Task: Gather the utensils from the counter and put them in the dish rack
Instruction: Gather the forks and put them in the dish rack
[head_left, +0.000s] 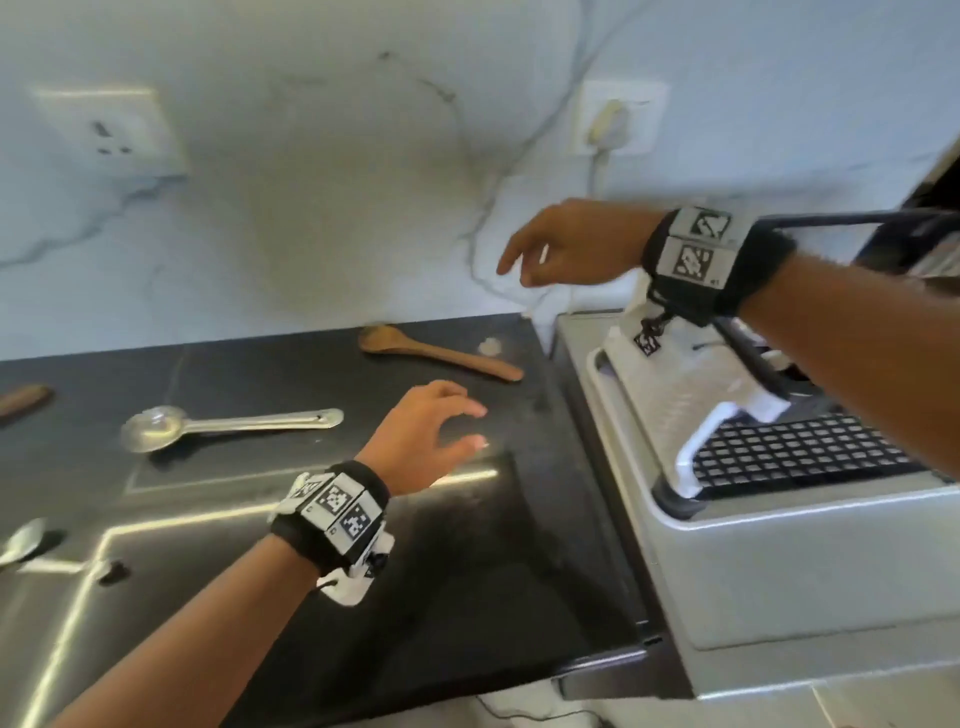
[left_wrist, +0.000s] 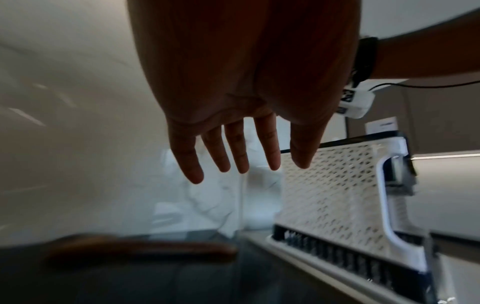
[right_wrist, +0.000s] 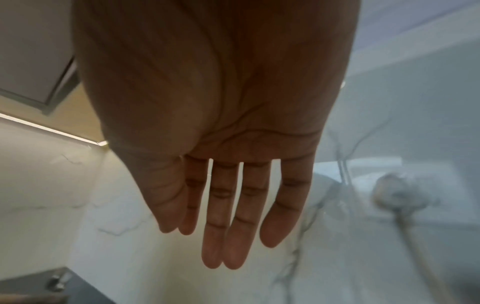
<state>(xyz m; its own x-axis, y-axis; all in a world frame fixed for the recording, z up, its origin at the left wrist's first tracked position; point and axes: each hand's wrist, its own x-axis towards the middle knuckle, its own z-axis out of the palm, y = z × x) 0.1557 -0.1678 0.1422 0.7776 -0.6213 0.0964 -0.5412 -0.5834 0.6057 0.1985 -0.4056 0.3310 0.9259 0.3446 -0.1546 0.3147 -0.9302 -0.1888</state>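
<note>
Near the bench's (head_left: 467, 571) back right corner the wooden spoon (head_left: 439, 353) is lying, with the left grip (head_left: 431, 431) hovering loosely spread and empty and the right grip (head_left: 576, 244) reaching out open, holding nothing. Both could be crowding one spoon, nudging it away from the dish rack (head_left: 675, 395), while the metal spoon (head_left: 218, 423) is lying unattended mid-bench.

The black countertop (head_left: 467, 545) carries five utensils. A wooden spoon (head_left: 436, 353) lies near the back right corner. A large metal spoon (head_left: 223, 423) lies mid-counter, bowl to the left. A wooden utensil end (head_left: 23, 400) shows at the left edge. A second metal spoon (head_left: 21, 540) lies at the left edge, nearer the front. The dish rack (head_left: 779, 457) stands just beyond the counter's right edge.
</note>
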